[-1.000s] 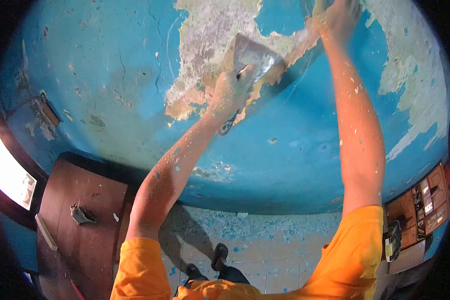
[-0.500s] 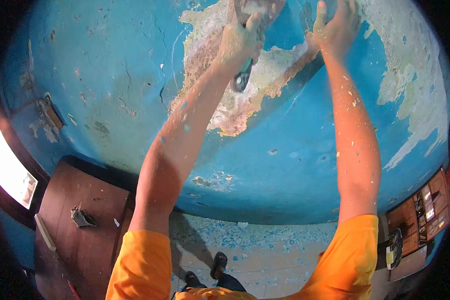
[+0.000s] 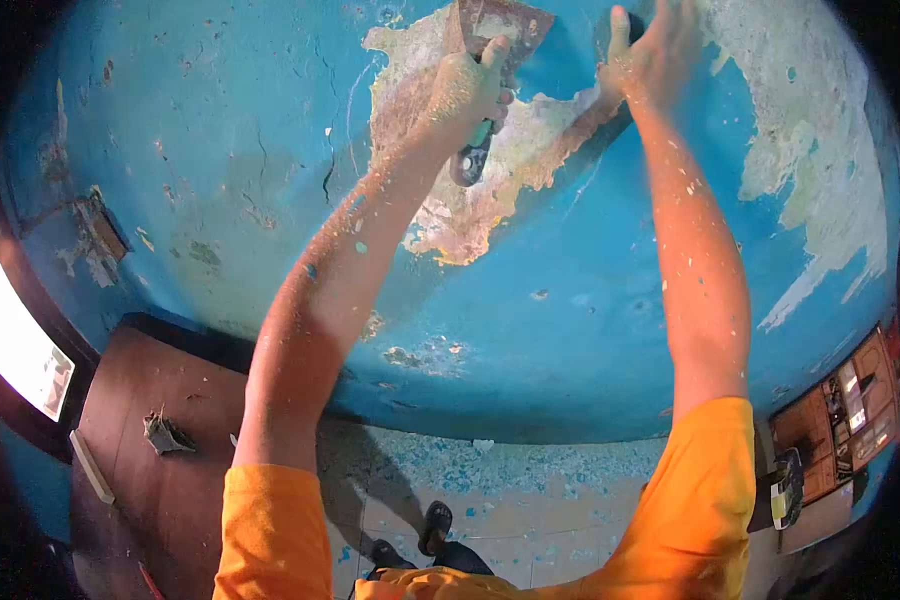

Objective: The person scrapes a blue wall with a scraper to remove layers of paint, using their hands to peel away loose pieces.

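My left hand is closed around a scraper, its wide metal blade up against the wall and its dark, green-marked handle end sticking out below my fist. Around the blade, a ragged bare patch shows beige plaster where the blue paint is gone. My right hand is up at the blue wall with thumb and fingers spread, holding nothing; the fingers are a little blurred. Paint flakes stick to both forearms.
Another stripped patch lies at the right. Below left stands a brown wooden table with a grey ragged chunk and a pale stick. Paint chips litter the floor. Wooden furniture is at lower right.
My left hand and the scraper have shifted slightly left and down, so more of the blade shows. My right hand has moved a little left and up, still spread.
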{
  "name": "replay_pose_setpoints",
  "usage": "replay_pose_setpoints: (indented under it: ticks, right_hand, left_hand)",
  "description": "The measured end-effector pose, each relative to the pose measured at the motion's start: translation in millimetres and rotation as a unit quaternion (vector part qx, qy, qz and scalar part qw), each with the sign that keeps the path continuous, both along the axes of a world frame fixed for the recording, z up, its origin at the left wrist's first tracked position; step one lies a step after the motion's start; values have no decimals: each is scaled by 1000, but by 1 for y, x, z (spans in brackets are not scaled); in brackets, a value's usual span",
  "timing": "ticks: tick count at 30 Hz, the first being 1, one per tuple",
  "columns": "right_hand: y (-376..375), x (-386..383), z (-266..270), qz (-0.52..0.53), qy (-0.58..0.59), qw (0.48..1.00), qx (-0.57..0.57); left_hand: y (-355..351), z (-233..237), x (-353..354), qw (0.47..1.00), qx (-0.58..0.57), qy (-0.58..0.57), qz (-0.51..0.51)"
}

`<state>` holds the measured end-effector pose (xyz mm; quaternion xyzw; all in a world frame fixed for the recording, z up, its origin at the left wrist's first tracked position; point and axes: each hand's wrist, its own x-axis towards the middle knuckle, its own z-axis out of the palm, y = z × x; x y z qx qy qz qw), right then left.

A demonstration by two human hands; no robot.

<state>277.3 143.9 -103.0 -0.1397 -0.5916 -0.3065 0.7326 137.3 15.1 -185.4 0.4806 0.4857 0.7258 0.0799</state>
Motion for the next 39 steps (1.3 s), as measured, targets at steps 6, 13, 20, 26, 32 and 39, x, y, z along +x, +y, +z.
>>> replay_pose_setpoints:
  ticks: [6,13,20,26,32,39]
  right_hand:
    - [-76,12,-69,189,-116,941,-255]
    - [-79,32,-115,469,-82,743,-470]
    - [-56,71,-132,222,-126,917,-306]
    - [-61,74,-191,132,-175,908,-357]
    - [-64,60,-198,113,-164,894,-401]
    - [-77,32,-196,87,-190,871,-444]
  left_hand:
    - [-19,3,37,984,-19,53,166]
    - [20,4,89,993,-11,-108,-41]
    - [-13,34,78,934,-101,246,239]
    - [2,65,-7,733,110,535,405]
    - [5,63,-60,572,220,680,402]
    - [5,47,-79,580,258,642,430]
